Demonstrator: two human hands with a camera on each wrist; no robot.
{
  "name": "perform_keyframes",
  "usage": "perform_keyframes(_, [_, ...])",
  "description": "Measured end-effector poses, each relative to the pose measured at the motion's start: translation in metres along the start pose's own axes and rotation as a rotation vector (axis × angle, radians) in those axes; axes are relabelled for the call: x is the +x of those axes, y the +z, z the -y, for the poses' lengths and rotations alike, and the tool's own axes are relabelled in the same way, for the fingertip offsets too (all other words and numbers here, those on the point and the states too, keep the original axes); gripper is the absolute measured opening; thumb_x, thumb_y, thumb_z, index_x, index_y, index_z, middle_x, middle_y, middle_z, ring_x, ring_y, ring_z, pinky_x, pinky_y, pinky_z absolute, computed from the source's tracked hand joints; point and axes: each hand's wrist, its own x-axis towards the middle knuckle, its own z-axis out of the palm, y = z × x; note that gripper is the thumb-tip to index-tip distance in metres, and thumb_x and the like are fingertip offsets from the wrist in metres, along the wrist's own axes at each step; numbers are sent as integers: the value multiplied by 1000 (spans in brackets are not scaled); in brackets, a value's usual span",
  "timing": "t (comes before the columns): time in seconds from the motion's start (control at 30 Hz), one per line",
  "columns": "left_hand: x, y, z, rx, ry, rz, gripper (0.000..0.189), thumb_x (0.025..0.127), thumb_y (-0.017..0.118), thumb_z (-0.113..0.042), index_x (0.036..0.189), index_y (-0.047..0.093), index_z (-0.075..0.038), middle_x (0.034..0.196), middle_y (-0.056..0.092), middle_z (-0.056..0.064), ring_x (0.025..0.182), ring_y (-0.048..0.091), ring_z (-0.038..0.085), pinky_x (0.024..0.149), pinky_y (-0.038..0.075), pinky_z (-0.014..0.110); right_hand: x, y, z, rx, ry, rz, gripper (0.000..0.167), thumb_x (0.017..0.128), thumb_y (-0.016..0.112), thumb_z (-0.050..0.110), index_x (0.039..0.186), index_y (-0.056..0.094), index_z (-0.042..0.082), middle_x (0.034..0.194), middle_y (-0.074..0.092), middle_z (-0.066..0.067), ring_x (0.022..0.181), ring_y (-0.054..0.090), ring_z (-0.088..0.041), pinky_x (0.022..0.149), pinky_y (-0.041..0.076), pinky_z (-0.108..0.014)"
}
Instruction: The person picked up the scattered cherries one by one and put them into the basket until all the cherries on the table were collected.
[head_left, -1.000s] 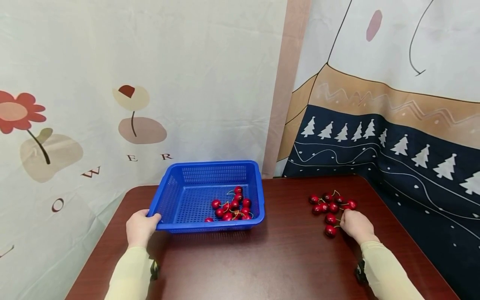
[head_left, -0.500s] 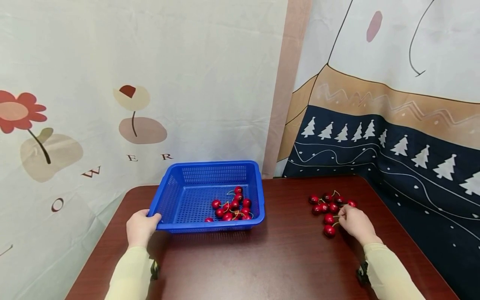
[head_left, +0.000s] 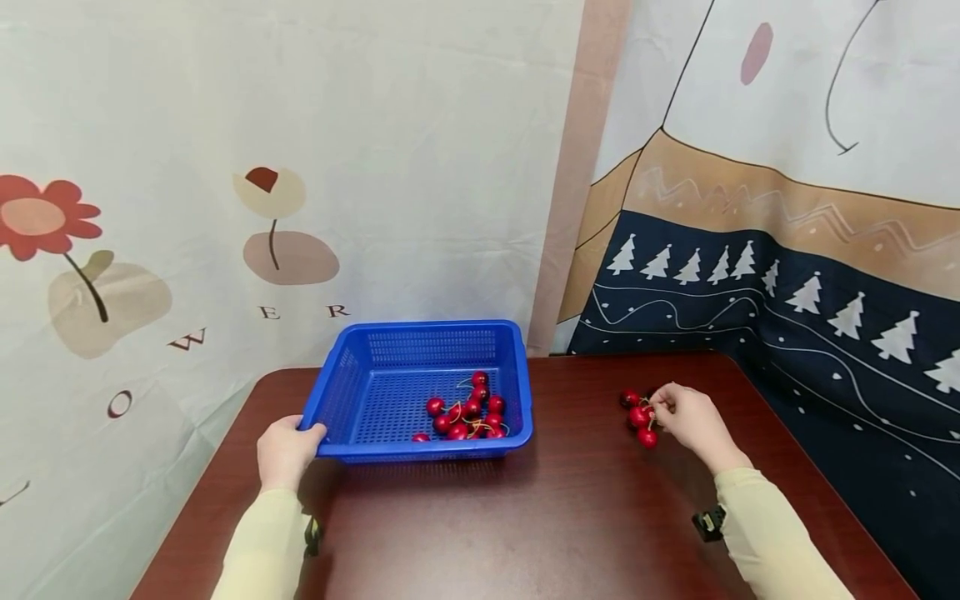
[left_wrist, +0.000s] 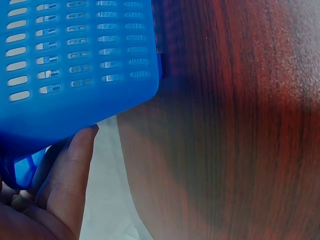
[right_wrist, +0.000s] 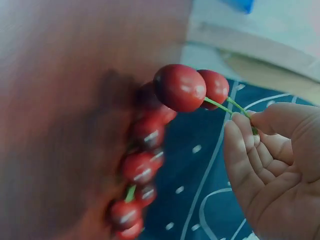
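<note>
Right grip [head_left: 693, 421], at four o'clock in head view, pinches green stems [right_wrist: 218, 105] bearing two cherries [right_wrist: 180, 87]; loose cherries [head_left: 630, 399] just beside, at nine o'clock, on brown counter [head_left: 525, 517]. Left grip [head_left: 287, 454], at eight o'clock, clasps blue basket [head_left: 435, 452], at seven o'clock; basketed cherries [head_left: 457, 431] sit toward basket's four o'clock. Patterned cloth [head_left: 435, 167] at twelve.

Red and blue against cream and navy

Your cherries [head_left: 473, 408] are red, darkening almost to black in places, with green stems [right_wrist: 218, 105]. Your basket [head_left: 420, 451] is plain blue, patterned with rows of slots. The table [head_left: 480, 525] you see is reddish brown, streaked with dark grain; your sleeves [head_left: 262, 542] are pale yellow. To your left, the off-white cloth [head_left: 420, 167] carries a red flower [head_left: 33, 215] and brown letters [head_left: 338, 311]. To your right, white trees [head_left: 848, 317] dot navy, under a tan band [head_left: 757, 193] with pale zigzags.
</note>
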Motion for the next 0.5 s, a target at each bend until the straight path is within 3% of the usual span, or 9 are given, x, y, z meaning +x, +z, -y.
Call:
perform_keyframes(0.27, [0, -1, -2, 9, 9, -4, 36, 89, 60, -17, 106, 65, 14, 99, 66, 33, 88, 60, 45, 81, 47, 58, 19, -1, 46, 85, -71, -58, 6, 91, 64, 5, 96, 68, 4, 85, 67, -5, 74, 64, -19, 69, 54, -35])
perform_keyframes(0.5, [1, -2, -2, 26, 13, -5, 36, 89, 60, -17, 106, 65, 14, 98, 66, 32, 88, 60, 44, 80, 46, 57, 32, 8, 90, 198, -126, -111, 7, 92, 66, 8, 98, 69, 6, 88, 68, -6, 74, 67, -18, 70, 56, -33])
